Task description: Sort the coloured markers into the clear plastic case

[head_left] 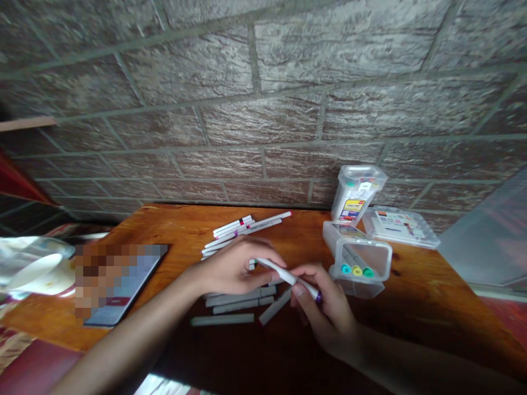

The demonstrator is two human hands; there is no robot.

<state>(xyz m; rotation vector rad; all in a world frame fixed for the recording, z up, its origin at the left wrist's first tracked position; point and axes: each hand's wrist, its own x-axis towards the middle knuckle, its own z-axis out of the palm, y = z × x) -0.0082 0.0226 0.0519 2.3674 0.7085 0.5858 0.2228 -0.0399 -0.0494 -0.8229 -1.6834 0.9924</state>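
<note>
A white marker (287, 276) with a purple end is held up between both hands, over the middle of the table. My left hand (239, 266) pinches its upper left part between thumb and fingers. Around its purple end, my right hand (325, 310) has thumb and fingers closed. Several white markers (242, 300) lie loose beneath and in front of the hands. Behind my left hand, more white markers (233, 226) lie in a slanting group, partly hidden by that hand. One marker (275, 308) points out from under my right hand.
An open clear case (362, 249) lies on its side at right, holding markers with teal, yellow and green ends. Behind it stand a closed marker box (356, 195) and a flat clear case (401, 226). A tablet (127, 288) and white cup (49, 274) are left. A brick wall (263, 109) borders the table.
</note>
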